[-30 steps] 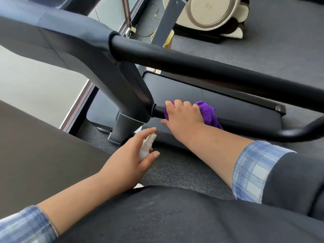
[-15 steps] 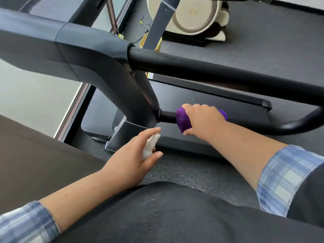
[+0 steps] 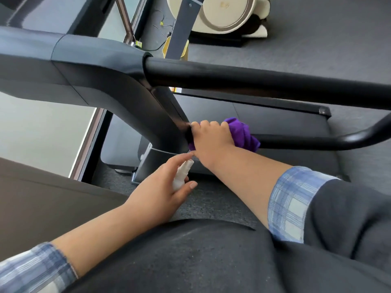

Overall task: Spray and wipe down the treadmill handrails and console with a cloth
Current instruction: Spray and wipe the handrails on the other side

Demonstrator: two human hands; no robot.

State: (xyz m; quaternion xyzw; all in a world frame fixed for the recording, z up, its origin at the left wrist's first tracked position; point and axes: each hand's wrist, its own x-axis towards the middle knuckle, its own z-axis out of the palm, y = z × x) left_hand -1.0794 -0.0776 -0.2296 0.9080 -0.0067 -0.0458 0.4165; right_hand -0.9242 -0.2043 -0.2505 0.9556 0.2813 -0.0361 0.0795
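Purple cloth point(image 3: 243, 132) around lower handrail point(image 3: 306, 140), no legible writing.

The right hand point(image 3: 211, 140) reaches forward, arm nearly straight, fingers curled down over a cloth point(image 3: 243, 134) and closed on it. The left hand point(image 3: 163, 191) sits just below and nearer, thumb and fingers wrapped round a bottle point(image 3: 181, 176). Both sleeves are pushed up the forearms.
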